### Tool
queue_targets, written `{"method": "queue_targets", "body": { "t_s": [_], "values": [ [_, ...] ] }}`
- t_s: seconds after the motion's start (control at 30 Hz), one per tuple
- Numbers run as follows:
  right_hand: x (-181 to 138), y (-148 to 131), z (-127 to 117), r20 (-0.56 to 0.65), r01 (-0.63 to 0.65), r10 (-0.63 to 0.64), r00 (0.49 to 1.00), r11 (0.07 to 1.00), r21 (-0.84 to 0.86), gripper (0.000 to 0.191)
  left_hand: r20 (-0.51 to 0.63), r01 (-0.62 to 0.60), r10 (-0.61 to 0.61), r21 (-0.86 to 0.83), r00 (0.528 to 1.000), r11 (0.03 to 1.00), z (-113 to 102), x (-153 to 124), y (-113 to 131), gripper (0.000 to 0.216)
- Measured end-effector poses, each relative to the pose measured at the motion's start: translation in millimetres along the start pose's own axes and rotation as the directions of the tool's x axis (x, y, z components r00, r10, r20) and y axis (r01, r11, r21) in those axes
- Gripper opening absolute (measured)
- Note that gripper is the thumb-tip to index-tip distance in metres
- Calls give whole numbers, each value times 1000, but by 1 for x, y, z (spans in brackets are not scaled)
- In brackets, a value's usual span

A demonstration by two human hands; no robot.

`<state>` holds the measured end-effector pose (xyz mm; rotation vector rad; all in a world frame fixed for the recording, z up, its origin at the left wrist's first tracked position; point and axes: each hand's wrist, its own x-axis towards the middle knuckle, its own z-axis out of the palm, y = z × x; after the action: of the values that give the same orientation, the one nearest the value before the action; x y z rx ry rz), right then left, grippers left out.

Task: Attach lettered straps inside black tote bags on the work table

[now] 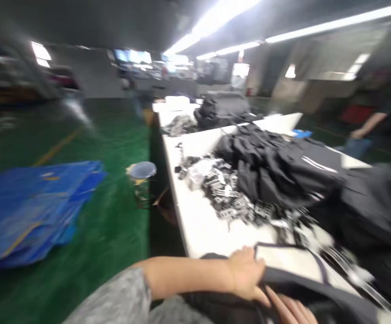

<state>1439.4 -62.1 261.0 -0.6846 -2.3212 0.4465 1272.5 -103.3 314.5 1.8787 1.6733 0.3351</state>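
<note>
My left hand reaches across from the lower left, its fingers closed on the edge of a black fabric piece at the near end of the table. Close beside it, my right hand shows at the bottom edge, partly cut off, with its fingers together on the same black fabric. A pale panel with dark edging lies just beyond my hands. Motion blur hides the finer detail of the fabric and the fingertips.
Black-and-white straps in a tangle and heaped black fabric goods cover the long white table. On the green floor stand a round stool and a stack of blue sheets. A person's arm shows at right.
</note>
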Motion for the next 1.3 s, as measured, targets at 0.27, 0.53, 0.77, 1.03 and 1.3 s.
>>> {"method": "queue_targets", "body": {
  "t_s": [0.27, 0.53, 0.77, 1.03, 1.3],
  "values": [
    [-40, -32, -16, 32, -309, 327, 944, 916, -256, 12, 292, -350, 334, 1, 896, 937, 5, 58, 1, 28],
    [-66, -64, -43, -91, -369, 359, 929, 915, -164, 15, 134, -366, 351, 111, 927, 924, 20, 52, 21, 32],
    [-95, -99, -70, -58, -404, 400, 915, 903, -147, 21, 45, -415, 421, 291, 906, 862, 6, 56, 42, 19],
    [-144, -113, -101, -28, -393, 392, 920, 913, -114, 22, -54, -361, 428, 447, 902, 819, -9, 90, 10, 41],
    [-147, -101, -93, -118, -474, 459, 881, 857, -202, 39, 169, -580, 622, 602, 764, 549, -2, 75, 38, 34]
  ]
}}
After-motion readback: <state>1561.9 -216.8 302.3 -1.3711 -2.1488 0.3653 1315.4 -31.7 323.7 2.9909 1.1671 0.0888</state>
